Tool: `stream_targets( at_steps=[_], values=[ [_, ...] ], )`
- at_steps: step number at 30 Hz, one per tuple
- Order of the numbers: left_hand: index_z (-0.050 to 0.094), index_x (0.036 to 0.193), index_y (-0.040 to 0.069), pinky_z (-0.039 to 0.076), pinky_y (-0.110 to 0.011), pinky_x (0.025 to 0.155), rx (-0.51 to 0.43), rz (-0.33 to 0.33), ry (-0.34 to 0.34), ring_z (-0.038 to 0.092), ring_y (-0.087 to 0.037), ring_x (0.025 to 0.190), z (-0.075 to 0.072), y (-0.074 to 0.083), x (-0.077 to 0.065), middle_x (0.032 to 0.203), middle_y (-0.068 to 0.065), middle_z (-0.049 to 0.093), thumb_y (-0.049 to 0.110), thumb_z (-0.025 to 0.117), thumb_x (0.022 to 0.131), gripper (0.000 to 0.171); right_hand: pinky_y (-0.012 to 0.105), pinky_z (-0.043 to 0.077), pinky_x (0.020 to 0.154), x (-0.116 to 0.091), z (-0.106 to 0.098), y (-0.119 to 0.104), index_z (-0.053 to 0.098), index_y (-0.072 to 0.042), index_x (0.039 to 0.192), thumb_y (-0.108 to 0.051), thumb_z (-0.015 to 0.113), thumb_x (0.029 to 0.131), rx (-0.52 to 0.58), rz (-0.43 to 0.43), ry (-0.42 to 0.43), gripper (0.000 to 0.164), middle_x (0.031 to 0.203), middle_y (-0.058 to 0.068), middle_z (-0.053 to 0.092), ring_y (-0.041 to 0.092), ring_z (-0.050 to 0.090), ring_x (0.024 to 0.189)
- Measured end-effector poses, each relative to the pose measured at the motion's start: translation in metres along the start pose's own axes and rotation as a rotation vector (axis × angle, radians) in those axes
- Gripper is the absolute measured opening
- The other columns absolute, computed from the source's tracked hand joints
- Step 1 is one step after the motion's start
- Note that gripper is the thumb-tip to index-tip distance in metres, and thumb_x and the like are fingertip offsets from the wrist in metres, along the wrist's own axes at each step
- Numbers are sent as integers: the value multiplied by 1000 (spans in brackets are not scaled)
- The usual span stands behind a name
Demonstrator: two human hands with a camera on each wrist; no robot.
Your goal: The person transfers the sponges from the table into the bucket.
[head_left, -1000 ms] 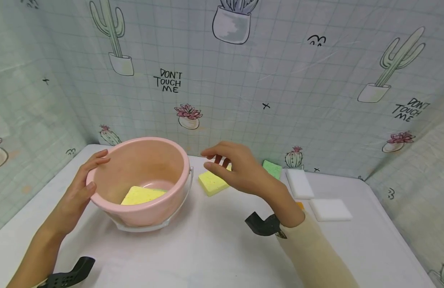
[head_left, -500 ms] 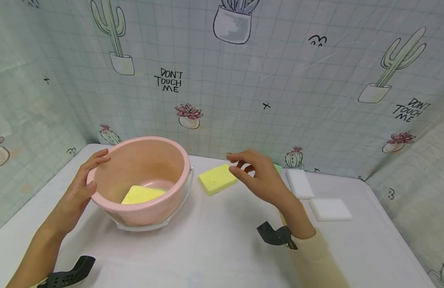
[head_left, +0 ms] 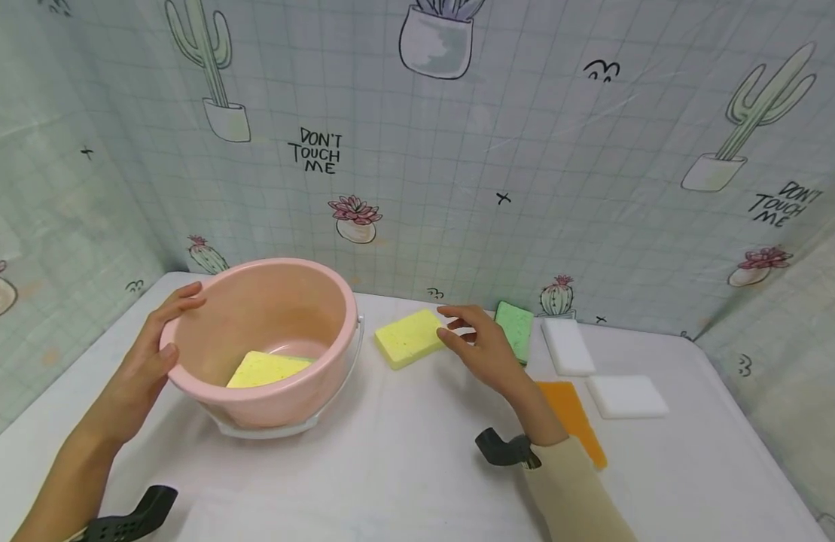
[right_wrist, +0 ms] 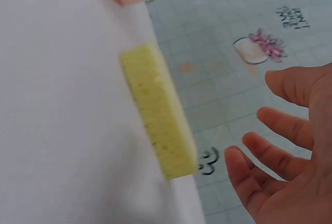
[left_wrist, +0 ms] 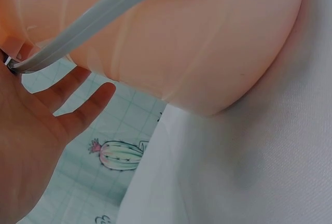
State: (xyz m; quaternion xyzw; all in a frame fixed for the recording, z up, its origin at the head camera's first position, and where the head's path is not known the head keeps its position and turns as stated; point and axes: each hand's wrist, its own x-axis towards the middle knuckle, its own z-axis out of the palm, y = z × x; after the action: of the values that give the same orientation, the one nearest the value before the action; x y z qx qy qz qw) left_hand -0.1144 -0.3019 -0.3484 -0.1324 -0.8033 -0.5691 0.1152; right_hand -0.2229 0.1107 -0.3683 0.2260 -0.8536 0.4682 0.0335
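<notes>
My left hand [head_left: 146, 346] holds the pink bucket [head_left: 336, 376] by its left rim, thumb and fingertips over the edge. Seen from the left wrist, two fingers of that hand stand off the bucket wall [left_wrist: 207, 47], under the grey handle [left_wrist: 104, 19]. Inside the bucket rests a yellow sponge [head_left: 264, 369]. A second yellow sponge [head_left: 406, 339] lies on the table to the bucket's right. Just right of it hovers my right hand [head_left: 485, 350], fingers loosely bent and nothing in them; the right wrist view shows a gap between that hand and the sponge [right_wrist: 158, 115].
Right of my right hand lie a green sponge [head_left: 515, 331], two white sponges [head_left: 568, 346] and a flat orange piece [head_left: 573, 421], partly behind my forearm. A cactus-print curtain [head_left: 417, 150] rises behind the white table [head_left: 390, 467].
My right hand has drawn back rightward from above the table's yellow sponge and lowered slightly beside it. The orange piece and green sponge show more now. My left hand and the bucket keep their place.
</notes>
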Motion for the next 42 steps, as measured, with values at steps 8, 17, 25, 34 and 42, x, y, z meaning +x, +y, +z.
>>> stream_targets(
  at_steps=[8,17,25,34,42],
  values=[
    [27,150,20,35,-36,105,38,-2,6,16,-20,141,-1,0,-1,157,5,8,23,42,94,58,42,49,92,1,15,22,55,-5,131,-17,66,91,16,30,-5,43,131,12,50,30,52,115],
    [27,150,20,29,-39,109,-15,16,-3,13,-20,142,-2,-3,0,158,4,7,23,42,94,58,40,52,85,1,16,25,57,-8,130,-19,65,92,-8,31,-4,41,130,11,50,26,58,101],
    [28,150,21,20,-49,112,-44,8,-6,11,-19,142,-2,-3,0,158,5,7,23,41,94,58,32,53,72,0,15,25,52,-12,136,-25,68,90,-25,102,-47,50,130,10,52,22,58,91],
    [28,150,18,27,-40,110,-27,9,0,13,-20,141,-2,-4,-1,158,4,7,22,42,94,58,27,50,58,-2,17,28,49,-11,139,-24,74,84,25,107,-128,61,106,9,58,20,55,81],
    [28,150,19,17,-54,111,-35,16,-16,12,-20,142,-1,-1,0,158,4,7,21,42,93,58,22,49,62,-5,22,35,36,-9,146,-17,79,80,42,99,-192,80,141,11,36,15,55,76]
  ],
)
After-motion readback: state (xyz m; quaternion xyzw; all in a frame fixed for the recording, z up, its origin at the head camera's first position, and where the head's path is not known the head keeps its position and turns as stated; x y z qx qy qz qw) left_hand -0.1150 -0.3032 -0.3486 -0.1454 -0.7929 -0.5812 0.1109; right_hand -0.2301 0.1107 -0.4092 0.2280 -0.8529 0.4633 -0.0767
